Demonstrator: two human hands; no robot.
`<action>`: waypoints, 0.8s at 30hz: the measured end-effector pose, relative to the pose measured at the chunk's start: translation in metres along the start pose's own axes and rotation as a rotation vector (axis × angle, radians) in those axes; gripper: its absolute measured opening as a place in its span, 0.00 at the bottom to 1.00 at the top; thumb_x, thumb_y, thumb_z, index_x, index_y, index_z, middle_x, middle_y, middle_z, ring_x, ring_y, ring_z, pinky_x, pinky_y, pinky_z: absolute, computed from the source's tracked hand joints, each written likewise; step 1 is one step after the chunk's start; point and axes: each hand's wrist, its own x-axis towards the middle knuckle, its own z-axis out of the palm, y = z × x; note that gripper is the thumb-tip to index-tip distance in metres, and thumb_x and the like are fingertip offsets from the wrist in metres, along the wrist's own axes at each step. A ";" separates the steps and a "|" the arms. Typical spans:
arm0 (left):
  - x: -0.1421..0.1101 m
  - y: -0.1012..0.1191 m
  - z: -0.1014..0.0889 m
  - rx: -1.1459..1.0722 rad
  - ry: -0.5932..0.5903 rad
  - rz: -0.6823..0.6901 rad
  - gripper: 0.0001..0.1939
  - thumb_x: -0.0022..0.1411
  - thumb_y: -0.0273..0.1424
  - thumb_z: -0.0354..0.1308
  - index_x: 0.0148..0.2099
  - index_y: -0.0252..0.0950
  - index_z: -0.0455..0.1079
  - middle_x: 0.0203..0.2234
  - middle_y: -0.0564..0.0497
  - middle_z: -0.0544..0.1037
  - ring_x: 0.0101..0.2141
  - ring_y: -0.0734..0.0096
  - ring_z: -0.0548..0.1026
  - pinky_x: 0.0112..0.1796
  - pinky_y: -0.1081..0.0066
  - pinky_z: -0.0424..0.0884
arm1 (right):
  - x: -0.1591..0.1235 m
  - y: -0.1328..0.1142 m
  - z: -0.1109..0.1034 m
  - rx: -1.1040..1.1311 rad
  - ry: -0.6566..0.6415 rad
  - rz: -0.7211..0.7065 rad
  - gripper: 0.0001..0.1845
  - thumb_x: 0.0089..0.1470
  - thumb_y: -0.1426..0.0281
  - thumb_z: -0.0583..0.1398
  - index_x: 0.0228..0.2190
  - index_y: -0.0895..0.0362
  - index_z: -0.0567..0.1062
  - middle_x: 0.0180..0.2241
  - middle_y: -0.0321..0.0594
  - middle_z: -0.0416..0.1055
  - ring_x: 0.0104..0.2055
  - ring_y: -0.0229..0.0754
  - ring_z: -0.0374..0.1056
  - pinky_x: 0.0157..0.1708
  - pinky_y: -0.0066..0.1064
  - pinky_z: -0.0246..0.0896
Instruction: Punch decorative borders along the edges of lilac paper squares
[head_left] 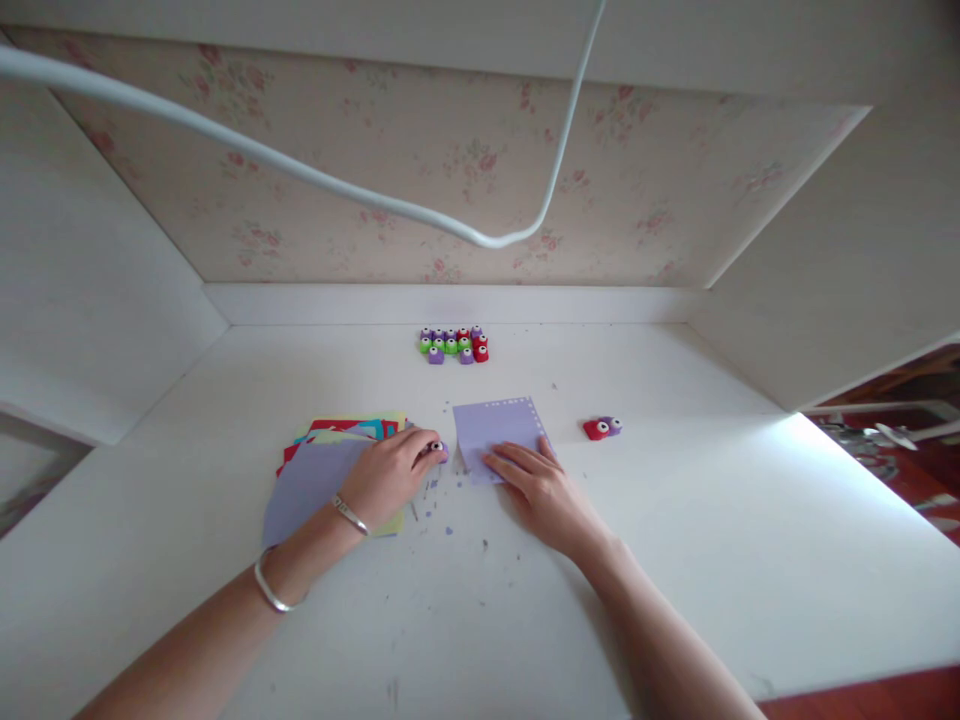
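Between the fingers of my left hand is a small purple craft paper punch with a white button, mostly covered by the fingertips. That hand rests beside a stack of coloured paper, whose upper sheet is lilac. My right hand lies flat, fingers spread, on a separate lilac paper sheet. Small punched holes run along this sheet's top and right edges. Tiny paper bits are scattered on the white desk between and below the hands.
Several purple, green and red paper punches stand grouped near the back of the desk. To the right lie a red punch and a purple one. A white bent tube crosses above, and side panels flank the desk.
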 end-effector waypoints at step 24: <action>-0.006 -0.008 0.016 -0.251 0.098 0.148 0.12 0.69 0.35 0.55 0.51 0.40 0.72 0.43 0.49 0.80 0.43 0.69 0.78 0.47 0.69 0.74 | 0.005 -0.002 0.010 -0.081 -0.019 -0.041 0.26 0.63 0.77 0.52 0.60 0.48 0.66 0.60 0.41 0.67 0.62 0.48 0.62 0.65 0.61 0.42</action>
